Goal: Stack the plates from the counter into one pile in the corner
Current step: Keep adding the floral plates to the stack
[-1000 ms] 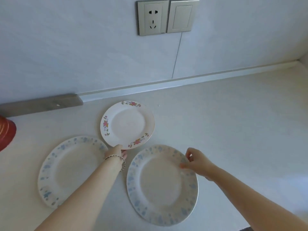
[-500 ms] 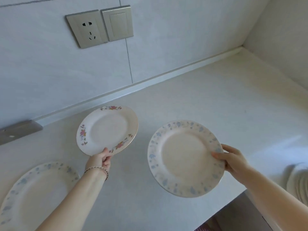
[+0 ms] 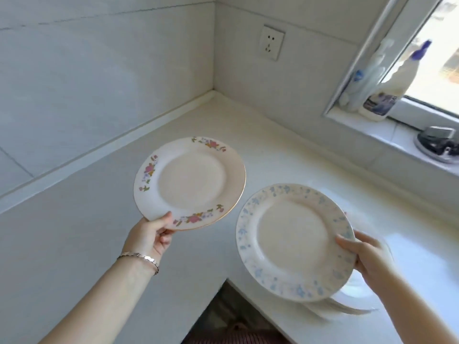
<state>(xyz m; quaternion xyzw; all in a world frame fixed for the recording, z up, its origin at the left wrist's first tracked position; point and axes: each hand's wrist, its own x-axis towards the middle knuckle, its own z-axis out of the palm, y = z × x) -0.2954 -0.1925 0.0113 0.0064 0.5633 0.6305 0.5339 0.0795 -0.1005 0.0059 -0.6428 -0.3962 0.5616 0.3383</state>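
Pink-flowered plate [image 3: 190, 183], frame centre | left hand [image 3: 149, 238] pinches its lower rim | blue-speckled plate [image 3: 294, 242], lower right | right hand [image 3: 367, 256] grips its right edge

Nothing can be read; the bottle [image 3: 387, 95] on the windowsill carries a label, apparently printed, too blurred.
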